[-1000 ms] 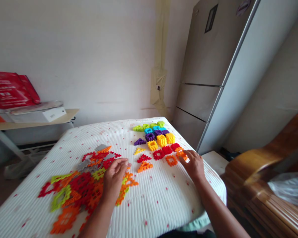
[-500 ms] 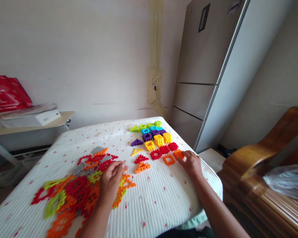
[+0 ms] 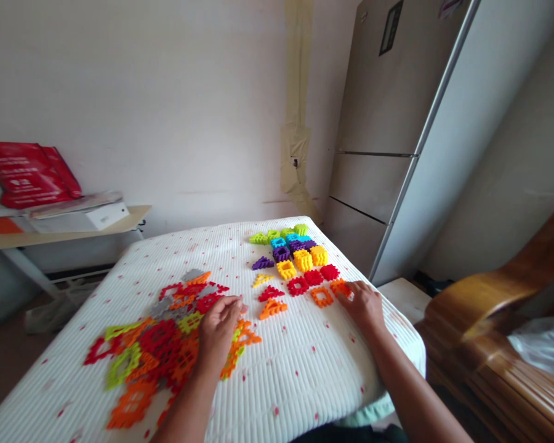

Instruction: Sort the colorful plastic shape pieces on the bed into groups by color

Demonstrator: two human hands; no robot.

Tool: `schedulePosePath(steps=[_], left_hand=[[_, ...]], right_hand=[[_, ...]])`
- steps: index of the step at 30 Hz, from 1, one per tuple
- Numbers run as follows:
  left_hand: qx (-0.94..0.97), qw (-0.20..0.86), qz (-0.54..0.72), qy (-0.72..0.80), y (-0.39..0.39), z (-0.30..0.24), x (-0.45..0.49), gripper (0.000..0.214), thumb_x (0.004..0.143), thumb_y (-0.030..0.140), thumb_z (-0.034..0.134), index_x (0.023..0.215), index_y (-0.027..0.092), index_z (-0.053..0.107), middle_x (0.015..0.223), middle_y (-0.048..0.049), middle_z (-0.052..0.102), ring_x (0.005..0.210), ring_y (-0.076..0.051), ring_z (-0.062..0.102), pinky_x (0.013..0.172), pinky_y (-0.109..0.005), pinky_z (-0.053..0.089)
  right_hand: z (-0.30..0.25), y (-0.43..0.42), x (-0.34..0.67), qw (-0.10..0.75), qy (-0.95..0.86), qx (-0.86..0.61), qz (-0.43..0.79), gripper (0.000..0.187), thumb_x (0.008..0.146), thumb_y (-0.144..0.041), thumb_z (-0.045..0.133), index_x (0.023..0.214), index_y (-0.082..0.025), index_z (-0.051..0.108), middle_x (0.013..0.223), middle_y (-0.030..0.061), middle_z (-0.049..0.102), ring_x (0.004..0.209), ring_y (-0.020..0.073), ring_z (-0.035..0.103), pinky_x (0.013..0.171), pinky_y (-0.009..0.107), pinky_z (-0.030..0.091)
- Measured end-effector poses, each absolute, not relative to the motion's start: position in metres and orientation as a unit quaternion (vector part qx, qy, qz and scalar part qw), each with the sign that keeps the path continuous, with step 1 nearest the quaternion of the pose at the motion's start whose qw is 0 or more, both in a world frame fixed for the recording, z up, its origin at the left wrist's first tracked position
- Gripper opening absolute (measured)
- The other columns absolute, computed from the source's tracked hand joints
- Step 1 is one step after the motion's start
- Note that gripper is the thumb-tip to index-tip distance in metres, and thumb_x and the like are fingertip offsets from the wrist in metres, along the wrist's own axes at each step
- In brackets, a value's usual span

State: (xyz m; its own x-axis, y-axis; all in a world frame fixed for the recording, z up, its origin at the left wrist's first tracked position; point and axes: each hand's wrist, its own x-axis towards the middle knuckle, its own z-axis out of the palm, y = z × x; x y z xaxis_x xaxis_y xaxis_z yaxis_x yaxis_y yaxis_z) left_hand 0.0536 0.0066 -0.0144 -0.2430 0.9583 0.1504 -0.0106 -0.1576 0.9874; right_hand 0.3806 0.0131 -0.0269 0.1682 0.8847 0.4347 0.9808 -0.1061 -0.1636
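At the right side of the cloth-covered table, my right hand (image 3: 364, 304) has its fingers closed on the near edge of an orange square building piece (image 3: 340, 287). Left of it lies another orange square piece (image 3: 322, 297), and further left an orange triangular piece (image 3: 272, 308). Just behind are red square pieces (image 3: 298, 285) and a red triangle (image 3: 271, 293). My left hand (image 3: 219, 327) hovers at the right edge of a mixed heap of flat building pieces (image 3: 159, 344). Its fingers are loosely curled and apart, with nothing seen in them.
Farther back stand rows of yellow (image 3: 303, 260), purple (image 3: 281, 254), blue (image 3: 278, 243) and green pieces (image 3: 300, 229). A fridge (image 3: 373, 135) rises behind the table (image 3: 277, 369). To the right is a wooden chair (image 3: 489, 301); at left, a shelf (image 3: 138, 215) bears a red bag (image 3: 32, 175).
The whole view has shifted a little, so things appear farther right. My right hand stays at the orange square piece, and my left hand stays by the heap with its fingers slightly looser.
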Motion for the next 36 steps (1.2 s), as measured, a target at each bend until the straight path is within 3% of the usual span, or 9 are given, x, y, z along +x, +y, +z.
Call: schedulePosePath(steps=[4,9,12,15,26,36], left_hand=[[0.465,0.393,0.611,0.506,0.005,-0.014,0.057,0.023,0.069,0.037,0.062,0.079,0.015,0.06,0.069,-0.0029,0.066,0.064,-0.014,0.061,0.059,-0.023,0.046],[0.518,0.303,0.6,0.529,0.015,-0.014,0.044,0.019,0.072,0.034,0.056,0.077,0.016,0.062,0.068,-0.0026,0.066,0.066,-0.015,0.062,0.063,-0.025,0.048],[0.584,0.175,0.504,0.612,0.031,-0.001,0.019,0.018,0.076,0.027,0.051,0.081,0.017,0.065,0.076,-0.0033,0.069,0.074,-0.016,0.063,0.071,-0.026,0.048],[0.616,0.049,0.315,0.72,0.055,0.017,-0.011,0.025,0.079,0.021,0.046,0.092,0.021,0.067,0.098,-0.0029,0.069,0.09,-0.014,0.062,0.082,-0.024,0.044],[0.578,0.019,0.112,0.808,0.119,0.006,-0.04,0.025,0.069,0.03,0.058,0.091,0.023,0.069,0.103,-0.0129,0.067,0.104,-0.034,0.055,0.083,-0.047,0.04],[0.58,-0.011,0.116,0.806,0.118,-0.001,-0.036,0.026,0.075,0.027,0.048,0.091,0.023,0.068,0.098,-0.0133,0.066,0.099,-0.032,0.056,0.079,-0.046,0.039]], right_hand=[[-0.033,0.013,0.384,0.215,-0.64,-0.727,-0.126,0.032,0.083,-0.042,0.05,0.099,-0.02,0.065,0.101,0.0087,0.065,0.091,0.0235,0.058,0.071,0.032,0.036],[-0.041,0.017,0.391,0.317,-0.65,-0.653,-0.225,0.039,0.085,-0.049,0.043,0.101,-0.019,0.063,0.106,0.0096,0.062,0.094,0.0258,0.058,0.071,0.035,0.038],[-0.034,0.019,0.386,0.346,-0.677,-0.593,-0.265,0.037,0.087,-0.047,0.043,0.096,-0.018,0.064,0.104,0.0103,0.062,0.09,0.0252,0.058,0.071,0.036,0.039],[-0.022,0.023,0.369,0.37,-0.713,-0.53,-0.272,0.033,0.088,-0.043,0.045,0.094,-0.017,0.064,0.101,0.0111,0.063,0.088,0.0238,0.058,0.071,0.034,0.04],[-0.007,0.031,0.292,0.422,-0.794,-0.379,-0.219,0.015,0.088,-0.023,0.05,0.092,-0.018,0.063,0.096,0.0091,0.065,0.084,0.0193,0.057,0.078,0.034,0.041],[-0.014,0.03,0.3,0.422,-0.796,-0.388,-0.192,0.013,0.088,-0.021,0.05,0.09,-0.017,0.062,0.094,0.0092,0.065,0.084,0.0185,0.057,0.076,0.033,0.041]])
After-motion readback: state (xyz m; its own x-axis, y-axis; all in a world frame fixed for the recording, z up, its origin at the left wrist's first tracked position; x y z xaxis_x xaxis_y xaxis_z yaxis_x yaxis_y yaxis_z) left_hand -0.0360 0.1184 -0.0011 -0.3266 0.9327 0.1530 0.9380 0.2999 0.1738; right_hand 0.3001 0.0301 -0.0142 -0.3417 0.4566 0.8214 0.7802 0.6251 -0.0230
